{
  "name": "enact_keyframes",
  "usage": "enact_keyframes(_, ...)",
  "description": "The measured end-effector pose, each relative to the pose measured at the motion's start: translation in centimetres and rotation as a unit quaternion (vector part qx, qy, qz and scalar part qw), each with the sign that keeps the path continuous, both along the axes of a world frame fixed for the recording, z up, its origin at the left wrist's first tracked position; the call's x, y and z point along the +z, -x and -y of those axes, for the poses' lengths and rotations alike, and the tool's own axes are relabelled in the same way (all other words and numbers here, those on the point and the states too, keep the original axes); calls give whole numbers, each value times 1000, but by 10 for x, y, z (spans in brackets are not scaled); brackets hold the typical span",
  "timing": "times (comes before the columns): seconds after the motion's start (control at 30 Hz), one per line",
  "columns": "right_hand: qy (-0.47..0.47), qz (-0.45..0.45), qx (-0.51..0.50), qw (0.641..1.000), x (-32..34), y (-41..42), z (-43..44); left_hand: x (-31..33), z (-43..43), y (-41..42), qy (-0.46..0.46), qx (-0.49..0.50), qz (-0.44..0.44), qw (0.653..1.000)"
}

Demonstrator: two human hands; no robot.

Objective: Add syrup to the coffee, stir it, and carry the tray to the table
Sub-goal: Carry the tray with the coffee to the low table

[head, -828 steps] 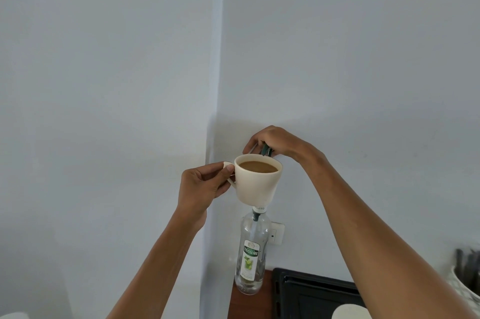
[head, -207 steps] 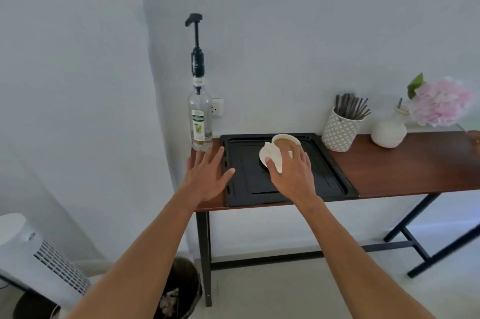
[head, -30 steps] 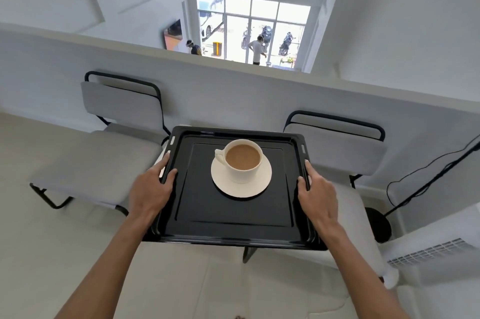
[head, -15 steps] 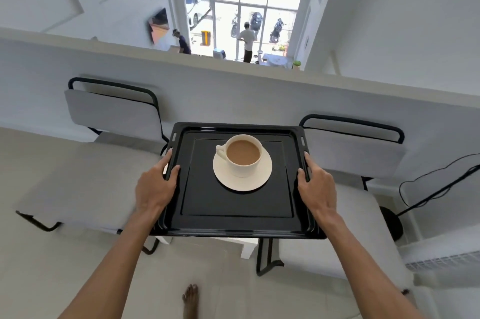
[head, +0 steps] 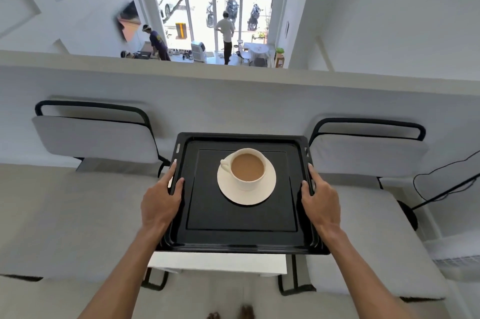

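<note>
1. Head view looks down on a black tray (head: 241, 235) held level above a small white table (head: 220, 264).
2. Left hand (head: 161, 201) is closed around the tray's left rim, thumb on top.
3. Right hand (head: 320, 200) is closed the same way around the right rim.
4. A white cup (head: 248, 169) of milky coffee stands upright on a saucer (head: 246, 195), in the tray's far half.
5. Two grey chairs, one at left (head: 96, 137) and one at right (head: 368, 152), flank the table.
</note>
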State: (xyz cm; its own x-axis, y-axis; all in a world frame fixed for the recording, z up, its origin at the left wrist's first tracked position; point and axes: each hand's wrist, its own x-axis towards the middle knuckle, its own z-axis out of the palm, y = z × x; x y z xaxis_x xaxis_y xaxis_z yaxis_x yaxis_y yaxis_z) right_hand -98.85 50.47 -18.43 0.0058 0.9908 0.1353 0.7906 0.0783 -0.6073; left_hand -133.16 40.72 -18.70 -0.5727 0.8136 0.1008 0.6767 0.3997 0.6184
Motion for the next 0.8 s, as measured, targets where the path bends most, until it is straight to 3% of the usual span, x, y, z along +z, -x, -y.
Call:
enact_keyframes(0.4, 34, -9, -13, 999, -79, 52, -49, -85, -45, 41, 50, 41, -23, 998)
enact_keyframes(0.8, 44, -29, -52, 997, -188, 86, -72, -178, -82, 80, 40, 36, -4, 999)
